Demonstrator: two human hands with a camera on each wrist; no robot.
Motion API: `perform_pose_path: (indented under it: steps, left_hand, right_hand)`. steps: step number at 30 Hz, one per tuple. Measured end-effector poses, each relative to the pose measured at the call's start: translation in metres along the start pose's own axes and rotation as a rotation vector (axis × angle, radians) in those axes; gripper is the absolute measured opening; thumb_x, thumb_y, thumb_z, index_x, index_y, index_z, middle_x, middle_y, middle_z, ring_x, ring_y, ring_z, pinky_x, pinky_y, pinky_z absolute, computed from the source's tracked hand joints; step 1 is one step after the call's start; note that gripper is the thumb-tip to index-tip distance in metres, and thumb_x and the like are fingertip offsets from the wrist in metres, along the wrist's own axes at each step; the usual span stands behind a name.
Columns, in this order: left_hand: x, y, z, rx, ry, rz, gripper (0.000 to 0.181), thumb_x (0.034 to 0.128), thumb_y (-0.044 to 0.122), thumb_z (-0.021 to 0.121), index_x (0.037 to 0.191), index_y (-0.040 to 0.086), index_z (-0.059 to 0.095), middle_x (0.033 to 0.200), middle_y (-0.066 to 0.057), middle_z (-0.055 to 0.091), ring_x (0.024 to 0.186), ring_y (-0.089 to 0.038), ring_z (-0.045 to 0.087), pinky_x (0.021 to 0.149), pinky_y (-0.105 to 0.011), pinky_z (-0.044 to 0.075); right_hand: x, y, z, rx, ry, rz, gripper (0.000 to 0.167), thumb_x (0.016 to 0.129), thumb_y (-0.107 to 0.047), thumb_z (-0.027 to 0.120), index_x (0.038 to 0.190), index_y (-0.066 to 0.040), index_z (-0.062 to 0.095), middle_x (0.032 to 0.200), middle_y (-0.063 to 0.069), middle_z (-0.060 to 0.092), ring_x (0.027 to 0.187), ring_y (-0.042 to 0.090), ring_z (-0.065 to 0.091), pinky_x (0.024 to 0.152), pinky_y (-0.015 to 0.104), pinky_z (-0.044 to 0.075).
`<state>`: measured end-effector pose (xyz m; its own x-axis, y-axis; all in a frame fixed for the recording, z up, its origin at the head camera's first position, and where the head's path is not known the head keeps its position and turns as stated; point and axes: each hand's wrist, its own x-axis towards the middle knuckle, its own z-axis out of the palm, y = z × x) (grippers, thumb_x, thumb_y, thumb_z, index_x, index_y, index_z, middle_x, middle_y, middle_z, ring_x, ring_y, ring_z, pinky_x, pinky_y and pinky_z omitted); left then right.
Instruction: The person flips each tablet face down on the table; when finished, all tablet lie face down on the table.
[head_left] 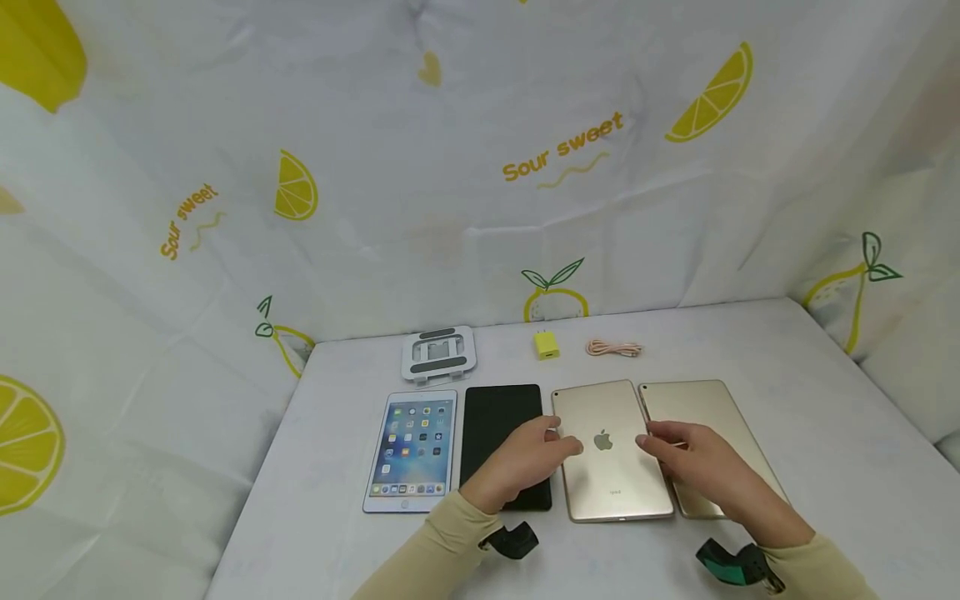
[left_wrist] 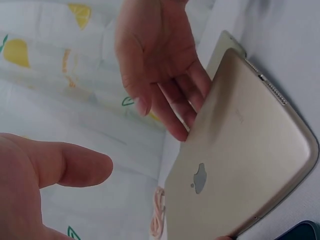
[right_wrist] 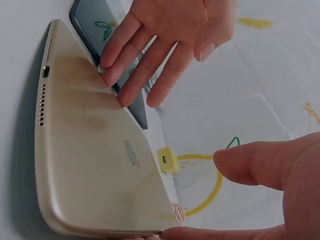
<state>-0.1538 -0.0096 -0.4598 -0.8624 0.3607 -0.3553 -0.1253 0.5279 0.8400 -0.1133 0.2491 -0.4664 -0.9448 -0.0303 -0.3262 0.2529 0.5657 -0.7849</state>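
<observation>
A gold tablet (head_left: 617,483) lies back up, its apple logo showing, between the two hands. My left hand (head_left: 528,458) is at its left edge, with the fingers extended and the thumb raised clear of the back. At the opposite edge, my right hand (head_left: 701,462) has its fingertips against the side, and its thumb is also off the surface. In the left wrist view the right hand's fingers (left_wrist: 167,107) look nearly straight. The left hand's fingers (right_wrist: 137,75) appear straight in the right wrist view. A second gold tablet (head_left: 693,400) is partly hidden beneath the right hand.
Left of the gold tablets lie a black tablet (head_left: 498,417) and a white tablet (head_left: 411,446) showing app icons. Behind them are a white folding stand (head_left: 439,353), a yellow charger plug (head_left: 547,345) and a coiled pink cable (head_left: 613,348). A lemon-print cloth (head_left: 450,267) hangs behind the table.
</observation>
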Motion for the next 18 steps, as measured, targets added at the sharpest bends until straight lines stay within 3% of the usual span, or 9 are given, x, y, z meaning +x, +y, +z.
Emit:
perform_pose_path:
  steps: [4,12,18]
  left_hand:
    - [0.0,0.0,-0.001,0.0,-0.006,0.0,0.073,0.0986,0.042,0.069,0.158,0.005,0.051,0.155,-0.016,0.061,0.138,-0.035,0.063,0.115,-0.061,0.052]
    - [0.001,-0.002,-0.001,0.006,-0.019,0.014,0.076,0.0972,0.044,0.069,0.159,0.005,0.05,0.155,-0.016,0.061,0.138,-0.034,0.063,0.114,-0.061,0.052]
    - [0.003,-0.003,-0.001,0.018,-0.019,0.021,0.074,0.0972,0.043,0.069,0.158,0.004,0.052,0.151,-0.015,0.065,0.135,-0.032,0.065,0.113,-0.059,0.053]
  right_hand:
    - [-0.002,0.0,0.0,-0.046,0.001,-0.009,0.072,0.11,-0.042,0.06,0.155,0.013,0.046,0.142,0.034,0.063,0.114,0.03,0.073,0.089,0.041,0.066]
    - [-0.009,-0.007,0.003,-0.146,0.021,-0.077,0.071,0.108,-0.047,0.062,0.153,0.007,0.053,0.137,0.026,0.07,0.126,0.041,0.067,0.094,0.051,0.062]
    - [-0.011,-0.012,0.007,-0.176,0.031,-0.1,0.058,0.106,-0.047,0.065,0.14,0.001,0.067,0.13,0.02,0.075,0.121,0.037,0.071,0.093,0.053,0.061]
